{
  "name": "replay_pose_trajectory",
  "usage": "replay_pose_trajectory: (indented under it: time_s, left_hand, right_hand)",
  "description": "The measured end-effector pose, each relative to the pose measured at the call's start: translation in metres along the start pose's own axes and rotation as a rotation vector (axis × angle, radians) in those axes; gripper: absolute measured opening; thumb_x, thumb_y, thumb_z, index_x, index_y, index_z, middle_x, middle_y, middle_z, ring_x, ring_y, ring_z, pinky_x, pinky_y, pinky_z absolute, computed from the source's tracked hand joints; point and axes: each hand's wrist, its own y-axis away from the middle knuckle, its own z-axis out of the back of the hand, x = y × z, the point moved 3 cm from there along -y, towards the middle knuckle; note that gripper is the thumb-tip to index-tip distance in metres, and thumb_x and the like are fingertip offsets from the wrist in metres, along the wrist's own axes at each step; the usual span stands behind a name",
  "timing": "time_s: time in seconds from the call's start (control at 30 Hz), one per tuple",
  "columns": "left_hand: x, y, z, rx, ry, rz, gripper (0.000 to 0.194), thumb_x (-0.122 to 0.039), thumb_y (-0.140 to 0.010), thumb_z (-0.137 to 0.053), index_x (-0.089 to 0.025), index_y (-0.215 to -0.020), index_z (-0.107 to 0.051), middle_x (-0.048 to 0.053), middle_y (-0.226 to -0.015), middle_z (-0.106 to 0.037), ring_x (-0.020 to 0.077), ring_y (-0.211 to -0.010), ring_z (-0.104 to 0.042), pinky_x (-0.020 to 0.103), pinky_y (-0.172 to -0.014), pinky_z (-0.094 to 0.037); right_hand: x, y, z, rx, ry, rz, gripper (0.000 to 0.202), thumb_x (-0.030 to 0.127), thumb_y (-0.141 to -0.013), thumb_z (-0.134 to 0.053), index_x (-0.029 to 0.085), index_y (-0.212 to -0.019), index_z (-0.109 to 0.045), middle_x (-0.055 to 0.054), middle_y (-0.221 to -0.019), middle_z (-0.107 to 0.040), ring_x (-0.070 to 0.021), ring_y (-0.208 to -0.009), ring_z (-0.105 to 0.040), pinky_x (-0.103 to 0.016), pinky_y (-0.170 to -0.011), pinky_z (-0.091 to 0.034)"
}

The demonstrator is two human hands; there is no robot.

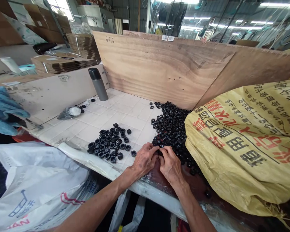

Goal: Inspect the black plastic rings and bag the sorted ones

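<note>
My left hand (145, 158) and my right hand (168, 163) meet at the front edge of a large heap of black plastic pieces (170, 124). The fingers of both are bent and pinched together, fingertips nearly touching. Whatever lies between them is too small and hidden to make out. To the left of my left hand, a smaller group of black ring-shaped pieces (108, 141) is spread on the white tiled tabletop (128, 109).
A grey bottle (100, 86) stands at the back left, near a small clear bag (69, 112). Wooden boards (159, 67) wall the back. A yellow sack (244, 138) lies at right; white bags (38, 183) hang at front left.
</note>
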Motion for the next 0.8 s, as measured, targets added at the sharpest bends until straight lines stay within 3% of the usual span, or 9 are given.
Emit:
replay_pose_trajectory:
  time_s: [0.1, 0.17, 0.3, 0.37, 0.53, 0.67, 0.8]
  left_hand:
    - [0.003, -0.004, -0.003, 0.048, -0.006, 0.012, 0.017, -0.014, -0.091, -0.05, -0.019, -0.096, -0.066, 0.007, -0.095, -0.062, 0.0213, -0.09, -0.06, 0.032, -0.078, -0.052]
    - [0.006, 0.001, 0.002, 0.055, -0.007, -0.022, 0.017, -0.012, -0.09, -0.049, -0.019, -0.093, -0.065, 0.007, -0.093, -0.062, 0.0209, -0.089, -0.06, 0.032, -0.078, -0.051]
    - [0.012, 0.016, 0.012, 0.043, 0.045, -0.152, 0.018, -0.009, -0.09, -0.049, -0.019, -0.096, -0.062, 0.007, -0.097, -0.064, 0.0215, -0.094, -0.059, 0.035, -0.084, -0.052]
    - [0.013, 0.021, 0.014, 0.024, 0.11, -0.18, 0.015, -0.011, -0.091, -0.051, -0.02, -0.096, -0.062, 0.006, -0.1, -0.065, 0.0207, -0.096, -0.061, 0.035, -0.086, -0.052]
    - [0.013, 0.03, 0.018, 0.025, 0.161, -0.112, 0.009, -0.017, -0.094, -0.054, -0.02, -0.097, -0.062, 0.006, -0.098, -0.064, 0.0185, -0.091, -0.063, 0.031, -0.081, -0.054]
    - [0.012, 0.037, 0.017, 0.08, 0.029, -0.088, 0.003, -0.021, -0.092, -0.058, -0.021, -0.094, -0.06, 0.006, -0.097, -0.06, 0.0218, -0.089, -0.061, 0.034, -0.077, -0.053]
    - [0.014, 0.04, 0.016, 0.028, 0.058, -0.059, 0.019, -0.018, -0.088, -0.06, -0.02, -0.104, -0.052, 0.008, -0.103, -0.056, 0.024, -0.094, -0.059, 0.036, -0.079, -0.053]
  right_hand:
    - [0.0, 0.001, 0.001, 0.038, -0.022, 0.007, 0.019, 0.012, -0.087, -0.052, 0.019, -0.103, -0.061, -0.01, -0.099, -0.062, -0.0253, -0.096, -0.061, -0.037, -0.085, -0.051]
    - [-0.002, 0.0, 0.006, 0.037, -0.092, -0.007, 0.014, 0.014, -0.085, -0.055, 0.019, -0.098, -0.06, -0.008, -0.095, -0.062, -0.0233, -0.09, -0.061, -0.035, -0.082, -0.051]
    - [-0.023, -0.004, 0.025, -0.149, -0.204, -0.246, 0.016, 0.017, -0.081, -0.056, 0.019, -0.096, -0.06, -0.001, -0.079, -0.059, -0.0152, -0.061, -0.052, -0.029, -0.064, -0.048]
    - [-0.034, -0.002, 0.033, -0.214, -0.248, -0.345, 0.015, 0.016, -0.079, -0.055, 0.019, -0.093, -0.06, 0.002, -0.072, -0.057, -0.0139, -0.056, -0.05, -0.027, -0.06, -0.046]
    - [-0.033, 0.021, 0.032, -0.081, -0.284, -0.332, 0.009, 0.019, -0.084, -0.057, 0.02, -0.092, -0.06, 0.0, -0.08, -0.06, -0.0137, -0.061, -0.054, -0.026, -0.059, -0.047]
    - [-0.021, 0.04, 0.018, -0.046, -0.188, -0.253, 0.023, 0.017, -0.088, -0.056, 0.02, -0.11, -0.062, -0.006, -0.097, -0.059, -0.0187, -0.079, -0.06, -0.031, -0.071, -0.053]
    - [-0.011, 0.034, 0.01, -0.057, -0.099, -0.162, 0.036, 0.015, -0.09, -0.052, 0.018, -0.126, -0.057, -0.01, -0.105, -0.053, -0.0235, -0.097, -0.061, -0.038, -0.085, -0.055]
